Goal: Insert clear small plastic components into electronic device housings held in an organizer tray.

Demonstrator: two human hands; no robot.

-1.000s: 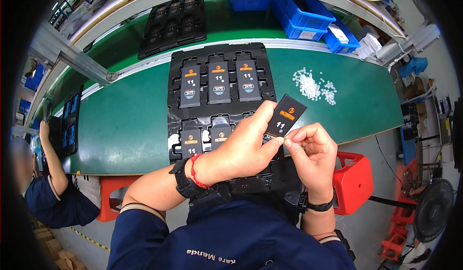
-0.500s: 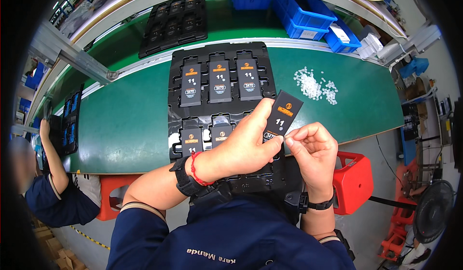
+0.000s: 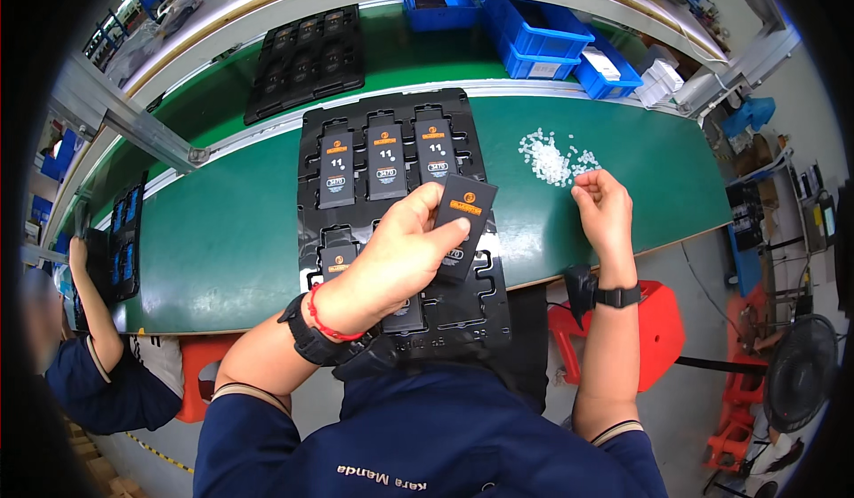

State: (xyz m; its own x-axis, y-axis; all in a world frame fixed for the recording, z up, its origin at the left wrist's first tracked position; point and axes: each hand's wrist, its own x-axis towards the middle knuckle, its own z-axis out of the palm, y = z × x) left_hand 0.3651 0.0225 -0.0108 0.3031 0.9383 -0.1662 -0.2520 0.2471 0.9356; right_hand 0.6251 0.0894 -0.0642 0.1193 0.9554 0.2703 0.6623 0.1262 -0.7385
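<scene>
A flat black phone battery (image 3: 468,206) with orange and white printing tilts above the tray, gripped between the thumb and fingers of my left hand (image 3: 387,253). My right hand (image 3: 607,218) is at the near right edge of a pile of small white pieces (image 3: 547,160). Its thumb and forefinger are brought together, and anything between them is too small to make out. Below my left hand lies a black moulded tray (image 3: 467,309). Three similar batteries (image 3: 386,164) fill its far row. More sit in the near row, partly covered by my left hand and arm; its right slot holds none.
Blue bins (image 3: 541,69) stand at the back right beside stacked white items (image 3: 660,81). Another black tray (image 3: 307,62) lies behind the metal rail. A co-worker's arm (image 3: 98,311) is at the left. Red stools (image 3: 658,338) stand under the green table's edge.
My right hand has left the battery and moved right and away to the white pieces. The battery, still in my left hand, has shifted left, with the thumb now across its face.
</scene>
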